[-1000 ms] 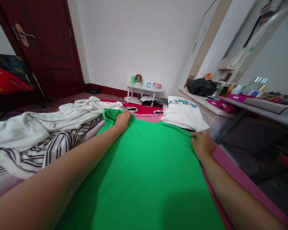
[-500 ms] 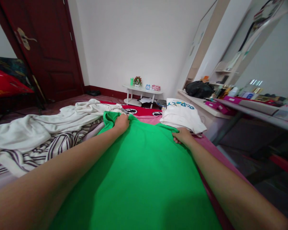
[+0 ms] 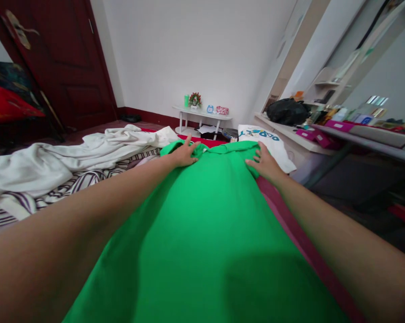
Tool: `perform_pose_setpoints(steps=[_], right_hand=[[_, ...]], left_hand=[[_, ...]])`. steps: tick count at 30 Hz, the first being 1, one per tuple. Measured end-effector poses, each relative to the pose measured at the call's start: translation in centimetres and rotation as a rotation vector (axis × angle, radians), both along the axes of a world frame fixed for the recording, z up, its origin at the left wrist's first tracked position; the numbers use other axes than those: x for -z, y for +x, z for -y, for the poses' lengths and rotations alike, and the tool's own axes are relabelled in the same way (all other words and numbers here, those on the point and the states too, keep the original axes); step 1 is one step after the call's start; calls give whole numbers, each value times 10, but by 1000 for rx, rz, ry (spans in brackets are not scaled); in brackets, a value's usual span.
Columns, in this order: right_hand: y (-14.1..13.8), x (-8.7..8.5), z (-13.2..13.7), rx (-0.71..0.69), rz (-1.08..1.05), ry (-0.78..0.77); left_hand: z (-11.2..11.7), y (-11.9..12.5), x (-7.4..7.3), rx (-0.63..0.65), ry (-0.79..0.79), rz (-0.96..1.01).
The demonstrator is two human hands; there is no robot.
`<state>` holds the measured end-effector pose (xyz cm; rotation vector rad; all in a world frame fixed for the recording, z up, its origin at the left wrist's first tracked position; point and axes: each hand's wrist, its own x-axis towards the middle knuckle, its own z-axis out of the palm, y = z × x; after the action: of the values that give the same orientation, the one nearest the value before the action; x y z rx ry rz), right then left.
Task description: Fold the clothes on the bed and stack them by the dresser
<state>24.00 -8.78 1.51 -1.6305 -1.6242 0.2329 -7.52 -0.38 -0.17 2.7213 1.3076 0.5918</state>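
View from the foot of a bed, over the person's shoulders. The green garment [image 3: 209, 215] lies spread lengthwise down the pink sheet [image 3: 285, 213], its far end toward the wall. The left hand [image 3: 184, 154] rests flat on the far left corner, fingers splayed and gripping nothing. The right hand [image 3: 265, 163] lies likewise palm down on the far right corner, fingers apart.

Risks, as judged from this layout:
- **Ridging:** both palms press on thin cloth over a soft sheet, so uneven pressure could drag the fabric and bunch it into ridges between the hands.
- **Skewed collar:** the rolled fold at the far edge, seemingly a collar, could be pushed askew.
- **Folded shirt:** the right fingertips lie just beside the folded white shirt [image 3: 270, 143], and a sideways sweep could nudge it and loosen its fold.
- **Caught bedding:** on the left, the crumpled white cloth [image 3: 88, 154] and the striped cloth [image 3: 64, 190] lie close, and either could be caught under the green edge.

Materials:
- The green fabric looks like a matte, smooth knit, limp, forming a long panel that narrows toward the hands.
- The white cloth is soft and heavily creased.
- The striped one is dark-lined on white.
- The folded shirt is a neat rectangle with blue lettering.
- Beyond stand a small white table [image 3: 202, 117] with rounded ends, a dark red panelled door [image 3: 54, 67], and a pale ledge [image 3: 290, 134] bearing a glossy black bag [image 3: 286, 111].
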Motion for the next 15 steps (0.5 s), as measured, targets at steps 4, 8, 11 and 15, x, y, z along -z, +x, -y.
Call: perform_pose_setpoints(steps=[4, 8, 11, 15], right_hand=[[-9, 16, 61, -62, 274, 9], [-7, 25, 140, -117, 411, -65], [2, 26, 195, -111, 394, -166], [13, 26, 261, -44, 310, -228]], left_hand=[[46, -18, 18, 134, -94, -122], [114, -58, 15, 229, -189, -197], [167, -100, 1, 302, -266, -220], [240, -156, -26, 335, -349, -208]])
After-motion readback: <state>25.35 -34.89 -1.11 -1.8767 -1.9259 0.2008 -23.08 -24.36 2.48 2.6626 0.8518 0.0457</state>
